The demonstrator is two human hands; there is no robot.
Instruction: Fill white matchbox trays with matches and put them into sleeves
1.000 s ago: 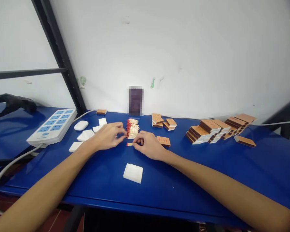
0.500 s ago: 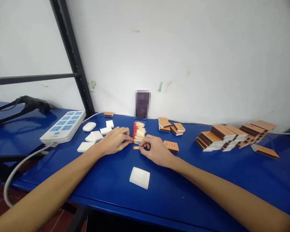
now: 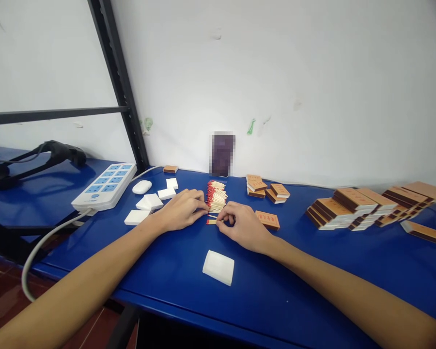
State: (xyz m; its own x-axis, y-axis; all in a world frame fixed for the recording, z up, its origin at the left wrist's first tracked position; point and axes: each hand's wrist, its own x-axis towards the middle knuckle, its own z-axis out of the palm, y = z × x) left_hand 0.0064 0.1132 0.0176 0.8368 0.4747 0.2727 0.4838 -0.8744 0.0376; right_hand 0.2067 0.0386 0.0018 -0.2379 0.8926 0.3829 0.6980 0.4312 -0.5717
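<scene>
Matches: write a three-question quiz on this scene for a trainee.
1. True or false: the matches have blue heads.
2. What lies nearest the table's front edge? A power strip; B white tray; C stacked boxes.
3. Which hand is nearer the lone box?
Key: 1 false; 2 B; 3 the right hand.

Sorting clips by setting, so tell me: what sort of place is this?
Probably a small workbench for packing matches by hand: a blue table carries a pile of red-tipped matches, stacks of brown matchboxes and white trays. The right hand pinches a match beside the pile.
</scene>
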